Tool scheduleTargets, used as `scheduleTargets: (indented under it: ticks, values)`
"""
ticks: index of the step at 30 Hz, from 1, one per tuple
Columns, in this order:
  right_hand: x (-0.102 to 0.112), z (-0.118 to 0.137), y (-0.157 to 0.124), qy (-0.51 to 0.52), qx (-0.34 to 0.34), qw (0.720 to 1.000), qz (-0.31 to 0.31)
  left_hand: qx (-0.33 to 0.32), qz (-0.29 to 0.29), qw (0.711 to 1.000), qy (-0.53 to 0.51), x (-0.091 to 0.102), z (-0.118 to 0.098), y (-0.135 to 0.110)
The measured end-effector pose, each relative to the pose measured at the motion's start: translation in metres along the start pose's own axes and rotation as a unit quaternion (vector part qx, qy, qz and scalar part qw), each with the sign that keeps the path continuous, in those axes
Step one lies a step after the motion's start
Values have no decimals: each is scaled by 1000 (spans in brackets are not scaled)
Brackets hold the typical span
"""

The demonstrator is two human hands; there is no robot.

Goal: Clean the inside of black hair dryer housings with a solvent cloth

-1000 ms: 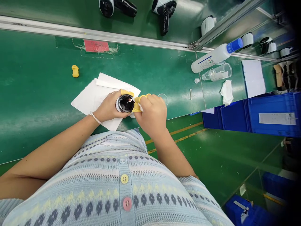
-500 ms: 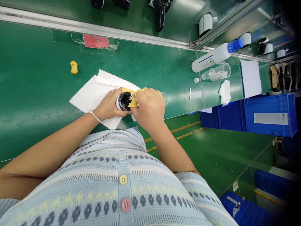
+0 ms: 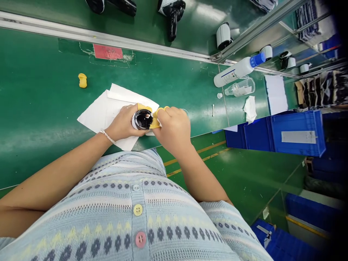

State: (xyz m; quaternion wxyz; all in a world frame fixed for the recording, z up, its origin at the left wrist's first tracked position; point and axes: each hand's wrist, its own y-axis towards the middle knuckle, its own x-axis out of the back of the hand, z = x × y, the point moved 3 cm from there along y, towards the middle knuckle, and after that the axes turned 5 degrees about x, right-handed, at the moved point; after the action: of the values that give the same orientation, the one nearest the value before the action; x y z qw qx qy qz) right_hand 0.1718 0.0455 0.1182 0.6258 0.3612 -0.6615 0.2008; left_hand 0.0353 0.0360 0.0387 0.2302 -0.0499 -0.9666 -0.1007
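My left hand (image 3: pixel 123 123) is wrapped around a round housing (image 3: pixel 143 120), white outside with a glossy black open end that faces up. My right hand (image 3: pixel 174 125) is closed in a pinch at the right rim of this housing. Yellow finger cots (image 3: pixel 155 123) cover some of its fingertips, and yellow shows at the left fingers too. A small whitish bit appears between the right fingers, but I cannot make out what they hold. Under my hands, white paper sheets (image 3: pixel 94 110) lie on the green bench (image 3: pixel 40 90).
A yellow finger cot (image 3: pixel 82 80) lies at the left. Rightward are a cotton swab (image 3: pixel 213 110), a white bottle with blue cap (image 3: pixel 235 71), a clear bottle (image 3: pixel 240 87), a crumpled tissue (image 3: pixel 250 108) and blue crates (image 3: pixel 297 134). Black-and-white devices (image 3: pixel 172 18) stand behind the rail.
The whole view has shifted a little, so bench items appear farther left. My left hand still grips the housing; my right hand stays at its rim with slightly changed finger position.
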Motion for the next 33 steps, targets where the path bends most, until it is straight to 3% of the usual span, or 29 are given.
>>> scheduleTargets:
  ticks: [10,19,25,28,33]
  values:
    - [-1,-8,5,17,36,999,25,12,6,1000,4,-1,2,1]
    - [19,4,-20,21,98,995,8,13,2,1000,-15,-4,5,0]
    - [15,-10,0,152,165,969,104,2,6,1000,-21,-4,2,1]
    - [12,-22,11,165,209,951,157,1,9,1000,-14,-4,1,2]
    - [12,-26,23,178,288,923,184,9,9,1000,-6,-5,3,1]
